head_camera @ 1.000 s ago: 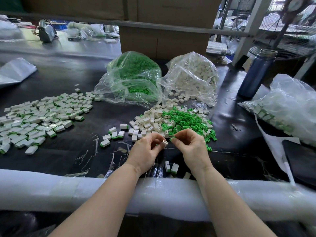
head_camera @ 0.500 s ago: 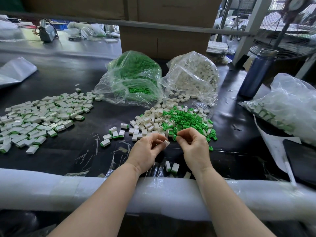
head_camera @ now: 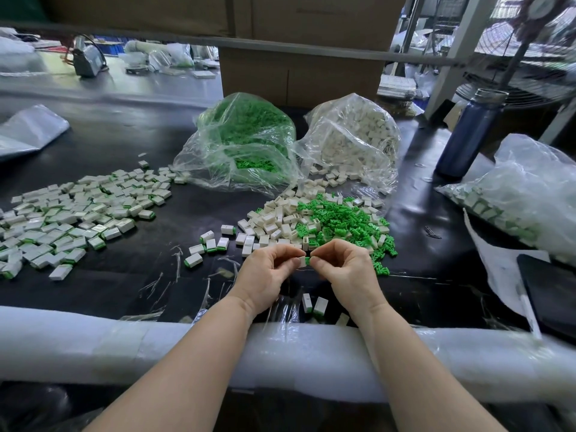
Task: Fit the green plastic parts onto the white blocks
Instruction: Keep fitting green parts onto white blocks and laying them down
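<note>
A small white block point(head_camera: 301, 261) and a green part point(head_camera: 307, 260) sit touching each other, right between the two hands. The left hand point(head_camera: 269, 273) pinches the white block with curled fingers. The right hand point(head_camera: 348, 269) pinches the green part the same way. Both hands are held just above the black counter point(head_camera: 131, 275).

Just past the hands lies a pile of loose white blocks point(head_camera: 274, 222) mixed with loose green parts point(head_camera: 339, 222). Farther past that are a clear bag of green parts point(head_camera: 243, 135) and a clear bag of white blocks point(head_camera: 355, 138). Far to the left of the left hand is a big spread of finished blocks point(head_camera: 71, 219). Close under the hands, near the white foam edge point(head_camera: 93, 347), stand two more finished blocks point(head_camera: 313, 304). Far off to the right of the right hand stands a blue bottle point(head_camera: 469, 135).
</note>
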Available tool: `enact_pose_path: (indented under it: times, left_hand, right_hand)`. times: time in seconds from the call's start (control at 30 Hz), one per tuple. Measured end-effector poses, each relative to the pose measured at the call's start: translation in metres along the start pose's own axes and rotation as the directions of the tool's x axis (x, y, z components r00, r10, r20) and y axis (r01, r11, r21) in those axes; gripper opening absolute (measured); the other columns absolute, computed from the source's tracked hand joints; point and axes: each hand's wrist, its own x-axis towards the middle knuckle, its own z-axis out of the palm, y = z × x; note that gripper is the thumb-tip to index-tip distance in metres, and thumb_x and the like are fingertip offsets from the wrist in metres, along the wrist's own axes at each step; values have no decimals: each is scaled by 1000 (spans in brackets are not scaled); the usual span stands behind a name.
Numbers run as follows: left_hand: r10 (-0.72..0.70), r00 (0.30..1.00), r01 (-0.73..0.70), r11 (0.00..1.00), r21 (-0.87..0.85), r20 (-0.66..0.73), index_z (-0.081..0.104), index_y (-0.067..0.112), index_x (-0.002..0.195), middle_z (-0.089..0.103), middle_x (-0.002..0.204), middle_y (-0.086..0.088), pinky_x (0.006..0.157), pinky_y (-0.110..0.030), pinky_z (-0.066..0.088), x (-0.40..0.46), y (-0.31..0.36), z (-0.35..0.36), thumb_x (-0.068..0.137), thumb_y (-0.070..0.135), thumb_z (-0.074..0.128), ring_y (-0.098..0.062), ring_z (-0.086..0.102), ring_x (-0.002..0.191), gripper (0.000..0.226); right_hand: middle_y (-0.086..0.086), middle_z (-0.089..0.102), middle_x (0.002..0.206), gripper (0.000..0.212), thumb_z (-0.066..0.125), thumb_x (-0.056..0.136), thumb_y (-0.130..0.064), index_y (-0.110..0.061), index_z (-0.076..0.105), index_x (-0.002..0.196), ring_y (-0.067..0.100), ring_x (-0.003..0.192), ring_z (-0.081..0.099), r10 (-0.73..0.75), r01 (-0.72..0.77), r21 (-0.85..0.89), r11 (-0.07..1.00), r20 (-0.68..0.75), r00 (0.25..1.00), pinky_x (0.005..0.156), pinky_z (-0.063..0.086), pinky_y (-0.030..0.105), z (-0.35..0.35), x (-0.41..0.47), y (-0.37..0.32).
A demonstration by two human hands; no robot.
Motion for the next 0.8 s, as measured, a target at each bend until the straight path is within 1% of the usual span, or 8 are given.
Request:
enact_pose_path:
  times: [0.1,0.2,0.3,0.43,0.57,0.8]
  left_hand:
    - [-2,1000,2,1000,-31,-10,67,18,90,66,84,6,77,-8,46,0,0,0,86,7,62,-1,60,80,13]
    - [-6,1000,6,999,-38,-12,67,18,90,66,84,5,76,-9,46,-1,0,0,86,7,62,-3,60,80,13]
    - [-14,1000,12,997,-76,-17,68,17,89,67,83,4,74,-9,46,-1,0,-1,86,5,62,-2,60,77,13]
    - [-22,1000,22,998,-53,-6,70,17,89,68,82,4,73,-8,46,0,-1,-1,85,6,63,2,60,74,13]
    - [-32,999,31,997,-65,-16,69,23,84,70,84,0,74,-13,49,0,-1,0,85,8,63,-7,63,78,16]
    - [-21,1000,20,999,-50,-23,69,20,84,69,83,-1,74,-10,48,-1,2,-1,85,6,63,-8,62,79,16]
  right_hand:
    - [0,62,66,21,68,79,1,-16,63,69,6,61,55,16,-16,10,1000,10,1000,61,47,16,0,0,-1]
    - [2,62,67,18,68,79,1,-13,64,70,8,62,55,27,-27,27,999,15,1000,61,47,18,0,-1,-2]
    - [0,63,66,19,67,80,1,-14,65,70,6,62,56,35,-37,44,998,37,999,61,48,18,0,-1,-2]
    - [0,62,64,20,67,79,3,-14,64,69,4,58,54,46,-48,39,998,54,997,58,46,19,0,-1,-2]
    - [0,62,62,22,68,78,4,-16,65,68,4,54,54,57,-59,69,996,26,998,54,45,17,1,-1,-3]
    - [5,61,62,21,68,78,5,-13,63,67,7,52,53,69,-73,79,994,45,997,53,47,20,2,-1,-4]
